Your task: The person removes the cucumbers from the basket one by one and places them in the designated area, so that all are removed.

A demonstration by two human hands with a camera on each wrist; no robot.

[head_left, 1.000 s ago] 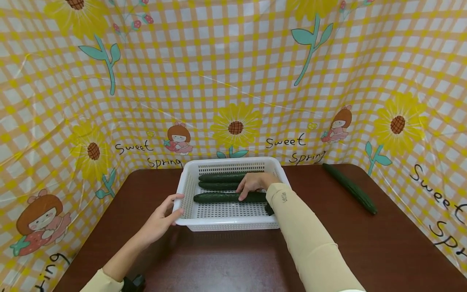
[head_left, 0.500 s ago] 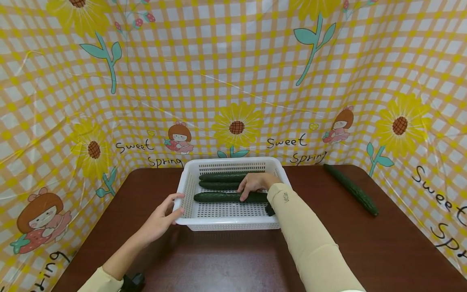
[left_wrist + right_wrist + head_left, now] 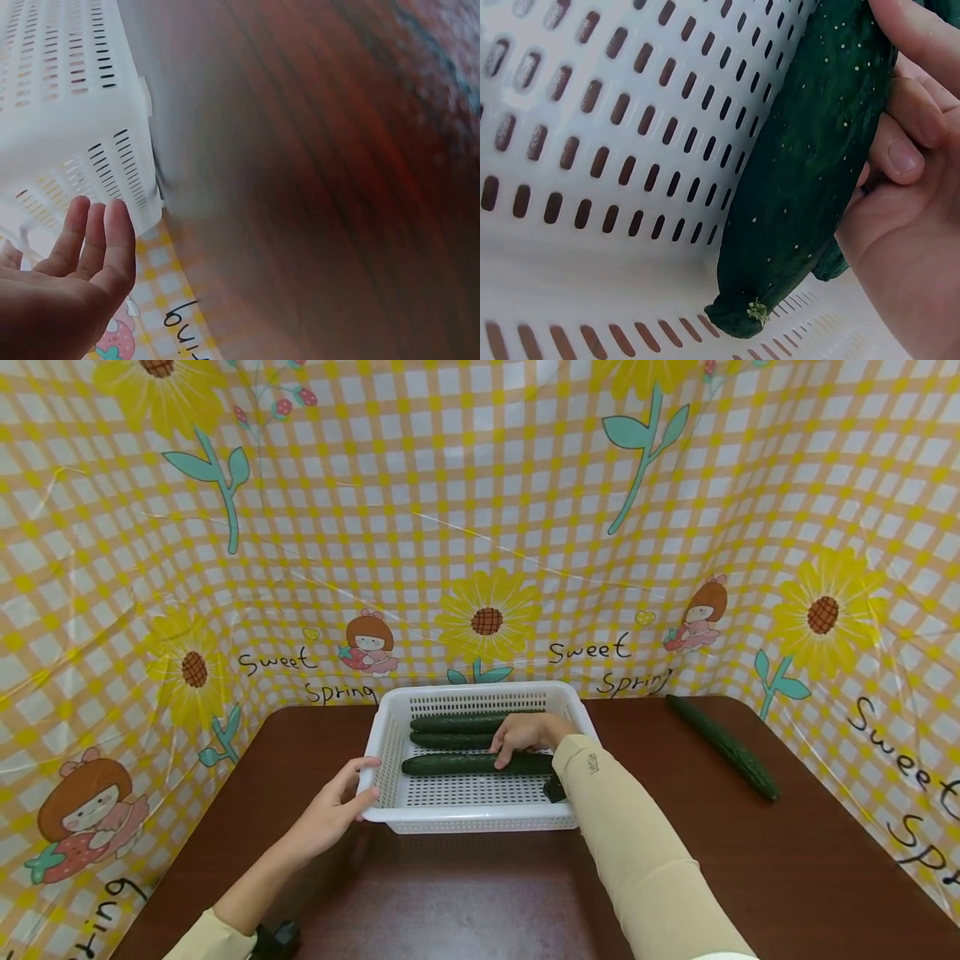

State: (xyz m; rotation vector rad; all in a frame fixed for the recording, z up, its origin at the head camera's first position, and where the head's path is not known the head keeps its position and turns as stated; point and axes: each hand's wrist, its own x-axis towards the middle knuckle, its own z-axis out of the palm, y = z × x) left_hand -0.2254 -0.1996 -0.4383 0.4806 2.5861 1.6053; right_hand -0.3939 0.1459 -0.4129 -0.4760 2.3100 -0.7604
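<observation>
My right hand reaches into a white plastic basket and grips the nearest cucumber, thumb on the near side. Up close in the right wrist view, this dark green cucumber has its tip by the slotted basket wall. Farther back in the basket lie two more cucumbers, a rear one and a middle one, their right parts hidden by the hand. At the basket's left rim my left hand holds on, thumb and forefinger over the edge; its other fingers sit by the outer wall.
A single cucumber lies slanted on the dark brown table, right of the basket. Behind and at both sides hangs a yellow checked cloth printed with sunflowers.
The right hand and the near cucumber have shifted very slightly to the right inside the basket. The left hand keeps its place on the rim.
</observation>
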